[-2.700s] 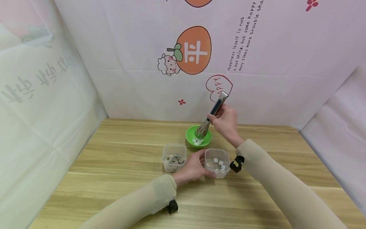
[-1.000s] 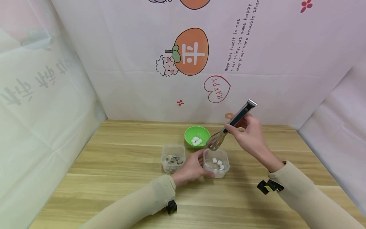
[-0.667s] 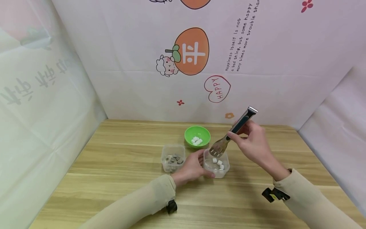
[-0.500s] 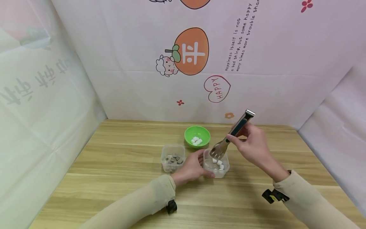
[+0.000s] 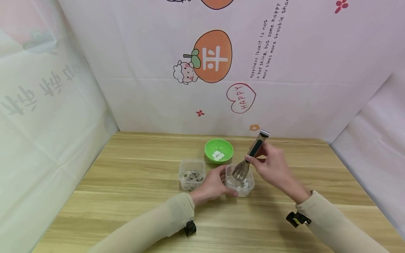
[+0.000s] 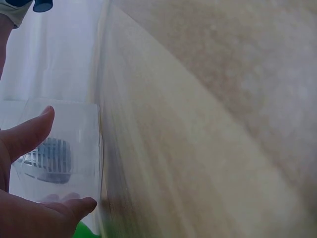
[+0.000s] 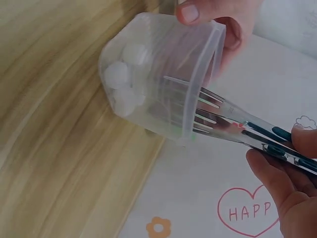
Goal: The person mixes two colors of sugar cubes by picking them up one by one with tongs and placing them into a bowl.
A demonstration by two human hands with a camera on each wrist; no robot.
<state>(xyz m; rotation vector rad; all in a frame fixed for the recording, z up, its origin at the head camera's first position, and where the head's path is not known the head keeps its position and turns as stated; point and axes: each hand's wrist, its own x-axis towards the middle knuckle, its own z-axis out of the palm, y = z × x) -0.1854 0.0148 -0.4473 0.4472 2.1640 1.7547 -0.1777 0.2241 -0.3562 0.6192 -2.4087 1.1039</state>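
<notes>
My right hand (image 5: 273, 167) holds metal serving tongs (image 5: 255, 147) with dark grip panels, between thumb and fingers. Their slotted heads dip into a clear plastic container (image 5: 243, 192) on the table. Small white cubes (image 7: 121, 74) lie on its floor; the tongs partly cover them in the head view. Around the container's left side curls my left hand (image 5: 214, 184), thumb in front and fingers behind. In the right wrist view the tong heads (image 7: 208, 116) stand slightly apart inside the container, short of the cubes.
Behind the container stands a green bowl (image 5: 228, 149) with several white cubes in it. To the left is a second clear container (image 5: 192, 163) with several grey cubes (image 5: 193, 175). A printed white cloth (image 5: 152, 105) rises at the back edge of the wooden table (image 5: 136, 182).
My right hand has brought the tongs from the green bowl to the right-hand container and lowered them into it. The left hand keeps its hold on that container.
</notes>
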